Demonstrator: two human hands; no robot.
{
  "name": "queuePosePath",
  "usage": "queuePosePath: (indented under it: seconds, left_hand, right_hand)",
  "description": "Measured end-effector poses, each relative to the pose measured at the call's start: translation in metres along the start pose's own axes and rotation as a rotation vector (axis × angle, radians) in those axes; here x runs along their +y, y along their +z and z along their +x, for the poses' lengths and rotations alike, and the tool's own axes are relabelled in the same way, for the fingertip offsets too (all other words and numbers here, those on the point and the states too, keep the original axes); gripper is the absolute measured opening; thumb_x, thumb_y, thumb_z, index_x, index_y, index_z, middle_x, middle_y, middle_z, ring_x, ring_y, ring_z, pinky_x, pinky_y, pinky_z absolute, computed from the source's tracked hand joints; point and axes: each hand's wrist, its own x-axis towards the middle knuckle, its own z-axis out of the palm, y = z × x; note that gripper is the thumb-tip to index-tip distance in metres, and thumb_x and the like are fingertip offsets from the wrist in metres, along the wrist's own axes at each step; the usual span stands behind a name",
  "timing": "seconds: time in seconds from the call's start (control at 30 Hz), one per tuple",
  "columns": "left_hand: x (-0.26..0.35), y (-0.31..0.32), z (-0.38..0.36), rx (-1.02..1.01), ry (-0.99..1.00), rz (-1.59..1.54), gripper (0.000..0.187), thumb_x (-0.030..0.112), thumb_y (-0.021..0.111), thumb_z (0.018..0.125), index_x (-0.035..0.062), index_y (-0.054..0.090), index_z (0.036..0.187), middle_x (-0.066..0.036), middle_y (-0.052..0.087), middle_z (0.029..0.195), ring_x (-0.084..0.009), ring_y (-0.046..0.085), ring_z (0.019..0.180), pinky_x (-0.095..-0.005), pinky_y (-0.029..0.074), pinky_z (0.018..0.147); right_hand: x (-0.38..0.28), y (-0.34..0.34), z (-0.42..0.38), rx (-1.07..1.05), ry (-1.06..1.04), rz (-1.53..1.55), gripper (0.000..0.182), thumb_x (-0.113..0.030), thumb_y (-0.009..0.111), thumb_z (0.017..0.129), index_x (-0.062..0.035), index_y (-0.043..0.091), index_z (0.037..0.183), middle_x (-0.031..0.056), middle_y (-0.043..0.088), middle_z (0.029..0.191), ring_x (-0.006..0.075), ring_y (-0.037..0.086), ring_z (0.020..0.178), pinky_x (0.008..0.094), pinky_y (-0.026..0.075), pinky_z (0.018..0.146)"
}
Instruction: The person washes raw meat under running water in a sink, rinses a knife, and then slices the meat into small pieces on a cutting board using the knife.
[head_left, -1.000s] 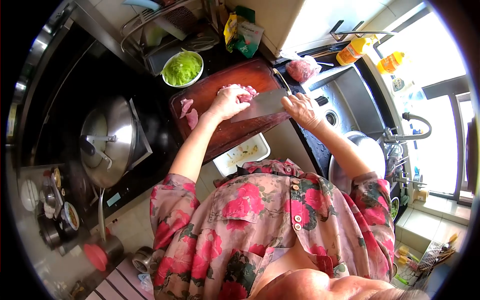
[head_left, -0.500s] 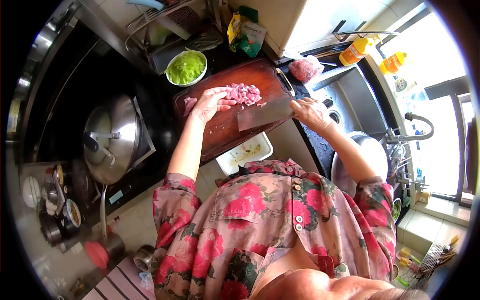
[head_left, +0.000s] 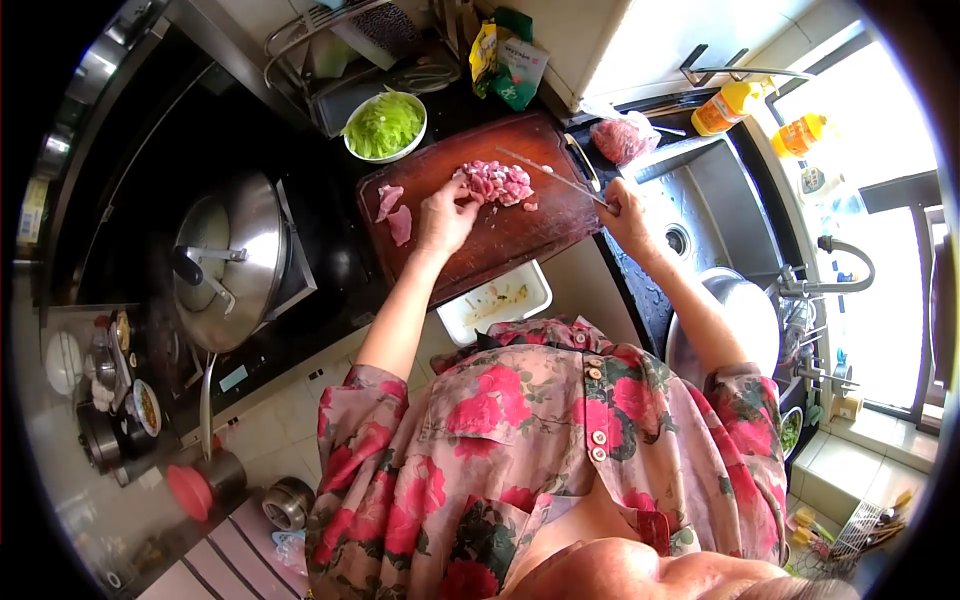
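Raw pink meat in small cut pieces [head_left: 500,183] is heaped on a dark reddish wooden cutting board [head_left: 480,252]. My left hand [head_left: 447,216] is at the heap's left edge, with its curled fingers closed on some of the meat. Two larger slices of meat [head_left: 399,225] lie apart, left of that hand. My right hand [head_left: 628,217] grips the handle of a cleaver [head_left: 552,174], whose blade is seen nearly edge-on. The blade slants over the board just right of the heap. One small bit of meat lies near the heap's lower right.
A white bowl [head_left: 392,156] of sliced green vegetable [head_left: 385,124] stands behind the board. Bagged meat [head_left: 622,138] rests near the sink [head_left: 745,215]. Left is a lidded wok [head_left: 225,270] on the stove. Below the board's front edge sits a white bin [head_left: 535,290].
The cleaver has turned from flat-side view to nearly edge-on and moved up beside the heap. My left hand has shifted right and curled its fingers, exposing the two slices.
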Motion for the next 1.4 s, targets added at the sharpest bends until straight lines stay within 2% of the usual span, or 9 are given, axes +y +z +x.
queuePosePath:
  seconds: [0.1,0.23,0.4,0.7,0.8,0.93,1.07,1.2,1.4]
  left_hand:
    - [-0.02,-0.02,0.002,0.102,-0.091,-0.024,0.034,0.008,0.065,0.085,-0.0004,0.061,0.118,-0.009,0.072,0.083,-0.0148,0.067,0.059,-0.0283,0.054,0.061]
    - [-0.034,-0.053,-0.014,0.379,-0.061,0.133,0.024,0.011,0.068,0.081,0.0063,0.068,0.105,-0.007,0.071,0.083,-0.0194,0.068,0.073,-0.0296,0.052,0.065]
    - [-0.039,-0.069,-0.059,0.378,-0.256,0.526,0.028,0.036,0.073,0.077,0.0143,0.068,0.094,-0.006,0.06,0.08,-0.0301,0.063,0.078,-0.0427,0.05,0.068]
    - [-0.058,-0.047,-0.043,0.45,-0.156,0.472,0.025,0.026,0.076,0.076,0.0089,0.059,0.081,-0.011,0.065,0.076,-0.03,0.065,0.072,-0.0435,0.052,0.064]
    - [-0.031,-0.047,-0.048,0.188,-0.586,-0.473,0.022,0.019,0.074,0.08,0.0029,0.06,0.085,-0.006,0.067,0.075,-0.0086,0.059,0.059,-0.022,0.045,0.047]
    - [-0.009,-0.033,-0.055,0.078,-0.644,-0.942,0.014,0.014,0.071,0.085,0.006,0.059,0.088,-0.004,0.066,0.076,-0.0044,0.054,0.057,-0.0166,0.039,0.047]
    - [-0.008,-0.018,-0.074,0.235,-0.249,0.27,0.028,0.023,0.078,0.076,0.004,0.065,0.091,-0.011,0.064,0.07,-0.0277,0.06,0.055,-0.0378,0.051,0.059]
    - [-0.003,-0.006,-0.078,0.387,0.034,0.185,0.019,0.016,0.072,0.081,0.0034,0.064,0.093,-0.012,0.06,0.088,-0.0325,0.063,0.084,-0.0398,0.053,0.07]
    - [-0.006,0.015,-0.063,0.433,0.167,0.174,0.004,0.005,0.067,0.081,0.0046,0.065,0.084,-0.011,0.061,0.086,-0.0317,0.063,0.076,-0.0389,0.052,0.066]
  right_hand:
    - [0.002,0.016,-0.005,-0.097,0.132,0.235,0.019,-0.013,0.067,0.082,-0.0047,0.05,0.083,0.0091,0.048,0.059,0.0172,0.049,0.053,0.0353,0.043,0.054]
    - [-0.041,0.013,-0.007,-0.324,0.133,0.097,0.02,-0.021,0.063,0.085,-0.0043,0.058,0.094,0.0208,0.066,0.078,0.0396,0.065,0.078,0.0432,0.051,0.069]
    - [-0.059,0.02,0.0,-0.451,0.117,0.046,0.022,-0.024,0.061,0.086,-0.0048,0.061,0.095,0.0207,0.067,0.084,0.0391,0.065,0.082,0.0458,0.051,0.074]
    - [-0.072,0.019,-0.008,-0.435,0.119,0.042,0.021,-0.025,0.056,0.089,-0.0059,0.061,0.095,0.0224,0.065,0.083,0.0425,0.063,0.083,0.0504,0.05,0.074]
    - [-0.077,0.03,-0.011,-0.469,0.069,-0.005,0.022,-0.025,0.054,0.09,-0.0055,0.061,0.095,0.0237,0.065,0.083,0.0426,0.063,0.084,0.0508,0.05,0.075]
    - [-0.073,0.035,-0.012,-0.495,0.085,-0.006,0.022,-0.022,0.052,0.09,-0.0028,0.061,0.093,0.024,0.065,0.083,0.0419,0.063,0.084,0.0506,0.05,0.076]
    - [-0.073,0.033,-0.009,-0.537,0.005,-0.011,0.019,-0.019,0.051,0.089,-0.0015,0.059,0.091,0.0245,0.064,0.08,0.0418,0.063,0.082,0.0504,0.05,0.074]
    - [-0.085,0.028,-0.023,-0.49,-0.123,-0.008,0.012,-0.013,0.051,0.087,-0.0021,0.055,0.088,0.0216,0.062,0.067,0.0411,0.064,0.072,0.0502,0.051,0.067]
    - [-0.104,0.019,-0.038,-0.576,-0.096,-0.07,0.011,-0.013,0.05,0.088,-0.0027,0.052,0.087,0.0215,0.062,0.065,0.0403,0.064,0.066,0.0497,0.051,0.061]
